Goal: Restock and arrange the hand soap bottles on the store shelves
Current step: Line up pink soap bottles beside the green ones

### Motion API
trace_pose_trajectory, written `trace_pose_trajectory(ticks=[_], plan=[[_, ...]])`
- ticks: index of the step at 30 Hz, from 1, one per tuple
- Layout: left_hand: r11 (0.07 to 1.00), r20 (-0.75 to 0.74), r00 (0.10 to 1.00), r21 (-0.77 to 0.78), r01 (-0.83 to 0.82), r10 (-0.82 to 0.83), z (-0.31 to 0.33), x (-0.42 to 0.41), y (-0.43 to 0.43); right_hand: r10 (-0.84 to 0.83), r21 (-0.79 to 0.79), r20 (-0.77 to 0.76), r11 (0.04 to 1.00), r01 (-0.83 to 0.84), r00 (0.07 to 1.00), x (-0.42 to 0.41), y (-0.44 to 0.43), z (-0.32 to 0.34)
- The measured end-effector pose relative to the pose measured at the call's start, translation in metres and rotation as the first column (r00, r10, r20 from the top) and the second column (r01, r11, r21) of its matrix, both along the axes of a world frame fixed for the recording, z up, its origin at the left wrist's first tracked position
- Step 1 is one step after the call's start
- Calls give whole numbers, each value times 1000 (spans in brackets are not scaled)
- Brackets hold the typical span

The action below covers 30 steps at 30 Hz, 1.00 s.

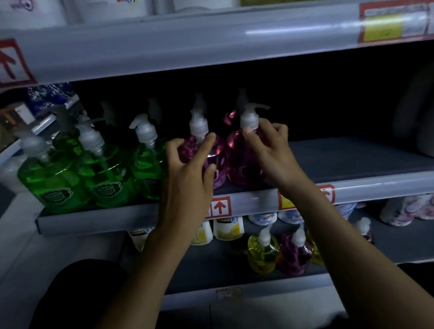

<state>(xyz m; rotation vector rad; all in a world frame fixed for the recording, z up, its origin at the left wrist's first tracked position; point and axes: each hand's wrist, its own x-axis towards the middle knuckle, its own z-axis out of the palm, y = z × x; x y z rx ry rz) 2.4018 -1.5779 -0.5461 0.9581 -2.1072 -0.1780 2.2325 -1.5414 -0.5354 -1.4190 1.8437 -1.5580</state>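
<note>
Arranging step in hand: two pink soap bottles are being lined up at the near edge of the middle shelf [365, 159], just right of the green bottles [102, 177].

Left hand [188, 172] is cupping the left pink bottle [199, 150], fingers curled over its shoulder below the pump, thumb side hidden behind the body. It appears to be holding rather than just resting.

Right hand [268, 147] is pinching the right pink bottle [239, 155] at its neck, thumb and fingers narrow around the collar under the white pump [250, 115].

The two pink bottles are standing upright, touching or nearly so; cannot tell which.

Next move likely calls for turning the pump spouts to face one way and sliding the pair snug against the green row, keeping the bases flat.

The bottles are looking clear, round-shouldered, filled with pink liquid, smooth and probably slippery. To the right the shelf is lying bare; more stock seems needed. Lower shelf is carrying a yellow bottle [263, 252] and a purple one [295, 254].
</note>
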Motion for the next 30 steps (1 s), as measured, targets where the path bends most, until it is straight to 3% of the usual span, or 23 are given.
trace_pose_trajectory(ticks=[4, 6, 9, 10, 12, 15, 17, 20, 25, 30], plan=[[1000, -92, 996, -23, 19, -21, -10, -4, 12, -52, 11, -84, 999, 53, 995, -1, 19, -6], [992, -155, 986, -120, 39, -58, -19, -8, 27, -222, -99, -106, 972, 212, 969, 4, 41, -15], [953, 13, 971, -186, 238, -240, -50, -16, 51, -449, -196, -218, 890, 412, 867, 11, 79, -46], [941, 127, 947, -133, 310, -294, -64, -21, 57, -432, -138, -273, 902, 409, 860, 12, 90, -61], [934, 338, 871, 123, 335, -356, -95, -30, 65, -273, 148, -363, 927, 344, 891, 14, 109, -91], [819, 383, 822, 550, 163, -421, -141, -42, 62, 14, 592, -416, 763, 259, 909, 6, 124, -136], [757, 365, 840, 648, 80, -401, -159, -48, 57, 60, 690, -401, 677, 258, 914, -6, 126, -161], [709, 339, 878, 706, 0, -338, -183, -64, 43, 88, 706, -374, 672, 222, 923, -20, 112, -185], [485, 62, 962, 871, 78, -265, -209, -92, 30, 10, 706, -254, 686, 179, 967, -17, 66, -185], [594, 76, 970, 800, 78, -230, -213, -97, 33, -233, 674, 109, 732, 101, 966, -13, 40, -196]])
